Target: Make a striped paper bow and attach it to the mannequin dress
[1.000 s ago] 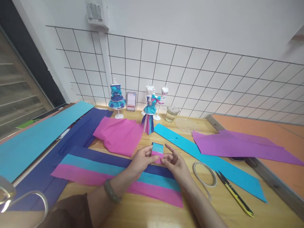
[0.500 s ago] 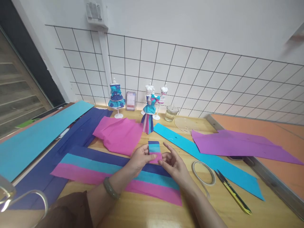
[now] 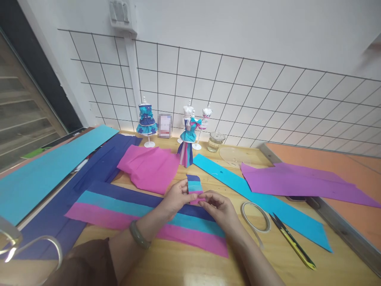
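Note:
Between my hands is a small striped piece of crepe paper (image 3: 195, 185), dark blue at the top, light blue in the middle and pink at the bottom. My left hand (image 3: 179, 197) pinches its left side, thumb across the pink part. On the lower right edge, the thumb and forefinger of my right hand (image 3: 216, 204) close on the pink end. Beneath my wrists a long crepe strip (image 3: 119, 202) with the same three stripes lies flat on the wooden table (image 3: 175, 270). A bracelet circles my left wrist.
Right of my right hand lie a roll of tape (image 3: 242, 216) and black-yellow scissors (image 3: 294, 242). A blue strip (image 3: 268, 204) and purple sheet (image 3: 294, 178) are beyond. Behind stand small dressed mannequins (image 3: 188, 135), a glass cup (image 3: 216, 143) and pink crepe paper (image 3: 149, 169).
My right hand's raised forefinger has come down and now pinches the lower right edge of the striped piece. The piece's top edge has curled slightly.

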Available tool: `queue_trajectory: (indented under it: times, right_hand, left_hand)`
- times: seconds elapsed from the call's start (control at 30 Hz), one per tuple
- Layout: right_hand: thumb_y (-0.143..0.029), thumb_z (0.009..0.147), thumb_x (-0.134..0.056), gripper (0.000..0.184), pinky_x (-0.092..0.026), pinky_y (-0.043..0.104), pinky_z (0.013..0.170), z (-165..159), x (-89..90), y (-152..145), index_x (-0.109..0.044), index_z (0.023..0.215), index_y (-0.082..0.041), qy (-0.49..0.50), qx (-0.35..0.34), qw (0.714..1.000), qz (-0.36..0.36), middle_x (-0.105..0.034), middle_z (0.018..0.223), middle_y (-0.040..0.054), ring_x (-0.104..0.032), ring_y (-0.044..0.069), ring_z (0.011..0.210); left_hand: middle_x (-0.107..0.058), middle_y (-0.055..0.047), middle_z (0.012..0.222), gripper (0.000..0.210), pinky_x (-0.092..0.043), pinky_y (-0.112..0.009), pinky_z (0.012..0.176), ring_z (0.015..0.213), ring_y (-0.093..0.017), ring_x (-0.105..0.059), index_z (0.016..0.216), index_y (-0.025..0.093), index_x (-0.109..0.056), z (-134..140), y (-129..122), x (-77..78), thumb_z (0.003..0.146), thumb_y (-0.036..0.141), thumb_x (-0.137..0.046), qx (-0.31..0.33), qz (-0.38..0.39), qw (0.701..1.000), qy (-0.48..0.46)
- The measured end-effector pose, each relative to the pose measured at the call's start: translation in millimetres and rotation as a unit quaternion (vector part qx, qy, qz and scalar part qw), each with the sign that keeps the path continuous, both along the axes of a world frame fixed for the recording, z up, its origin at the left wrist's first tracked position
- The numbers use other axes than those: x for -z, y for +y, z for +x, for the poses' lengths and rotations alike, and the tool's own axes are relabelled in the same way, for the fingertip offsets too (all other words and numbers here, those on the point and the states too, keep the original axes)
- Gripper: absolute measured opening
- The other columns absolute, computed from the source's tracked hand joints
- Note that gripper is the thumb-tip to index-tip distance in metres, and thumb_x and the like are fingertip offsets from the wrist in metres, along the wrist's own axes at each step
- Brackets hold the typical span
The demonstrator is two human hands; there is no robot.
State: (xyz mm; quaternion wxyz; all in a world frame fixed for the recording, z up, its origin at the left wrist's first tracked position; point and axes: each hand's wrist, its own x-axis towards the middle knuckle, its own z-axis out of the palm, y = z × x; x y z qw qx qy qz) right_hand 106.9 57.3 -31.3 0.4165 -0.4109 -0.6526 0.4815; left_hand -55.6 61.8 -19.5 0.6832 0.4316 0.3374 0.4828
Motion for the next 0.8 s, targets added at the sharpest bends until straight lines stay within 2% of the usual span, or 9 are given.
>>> queue_trajectory:
  times: [0.27, 0.47, 0.63, 0.8]
  right_hand:
    - [-0.029, 0.074, -0.062, 0.018, -0.046, 0.030, 0.070, 0, -3.0, 0, -0.068, 0.088, -0.020, -0.058, 0.006, 0.997, 0.058, -0.064, 0.085, 0.0057, -0.058, 0.017, 0.077]
    - [-0.029, 0.073, -0.063, 0.019, -0.045, 0.027, 0.064, 0, -1.6, -2, -0.068, 0.089, -0.019, -0.066, 0.011, 0.997, 0.039, -0.063, 0.079, 0.0040, -0.055, 0.015, 0.070]
    - [-0.029, 0.073, -0.062, 0.021, -0.046, 0.028, 0.066, 0, -3.9, -2, -0.068, 0.090, -0.018, -0.062, -0.003, 0.998, 0.023, -0.063, 0.082, 0.0050, -0.057, 0.016, 0.074]
    - [-0.032, 0.071, -0.064, 0.022, -0.046, 0.027, 0.064, 0, -4.5, -4, -0.067, 0.087, -0.017, -0.069, -0.019, 0.997, -0.001, -0.063, 0.085, 0.0049, -0.058, 0.015, 0.073]
  left_hand:
    - [-0.064, -0.010, 0.092, 0.039, -0.044, -0.026, 0.067, 0.081, -0.018, -0.060, 0.099, 0.013, -0.054, -3, 0, -0.2, 0.064, 0.019, -0.070, 0.012, -0.019, 1.000, 0.019]
    - [-0.065, -0.011, 0.091, 0.038, -0.044, -0.026, 0.066, 0.082, -0.018, -0.061, 0.098, 0.013, -0.054, -4, 3, 6.8, 0.065, 0.022, -0.069, 0.002, -0.019, 1.000, 0.024]
    - [-0.064, -0.010, 0.089, 0.036, -0.045, -0.026, 0.067, 0.082, -0.019, -0.060, 0.097, 0.013, -0.054, -4, 5, 8.0, 0.065, 0.022, -0.069, -0.005, 0.016, 0.999, 0.037]
    - [-0.062, -0.006, 0.081, 0.031, -0.046, -0.026, 0.063, 0.072, -0.016, -0.059, 0.090, 0.013, -0.055, -5, 7, 11.2, 0.066, 0.028, -0.068, -0.030, -0.007, 0.999, 0.027]
